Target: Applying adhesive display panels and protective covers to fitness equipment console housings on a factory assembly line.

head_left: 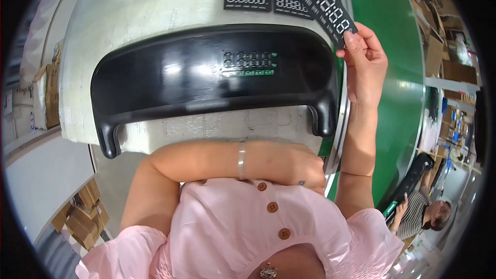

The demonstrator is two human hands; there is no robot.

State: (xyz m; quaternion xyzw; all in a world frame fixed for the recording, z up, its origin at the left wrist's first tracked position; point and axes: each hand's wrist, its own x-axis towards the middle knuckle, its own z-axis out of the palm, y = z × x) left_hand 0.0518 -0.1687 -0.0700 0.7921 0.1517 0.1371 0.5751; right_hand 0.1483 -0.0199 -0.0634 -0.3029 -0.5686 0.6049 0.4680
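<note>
My right hand (364,57) pinches the lower corner of a black display panel (330,13) between thumb and fingers. The panel is thin, with white segment digits and small lettering, and is held tilted. It overlaps several similar flat display panels (247,1) at the back of the table. In front of me lies a long, glossy black plastic housing (206,67) with two short legs, its cut-out digit window showing green edges. My left forearm crosses my body below the housing. My left hand (307,168) is curled closed near the table's front edge; its fingertips are hidden.
The pale work surface (77,93) borders a green strip (398,98) along the right, with a metal rail between them. At the far right another person (421,212) handles a similar black housing (411,181). Cardboard boxes (85,212) stand at the lower left.
</note>
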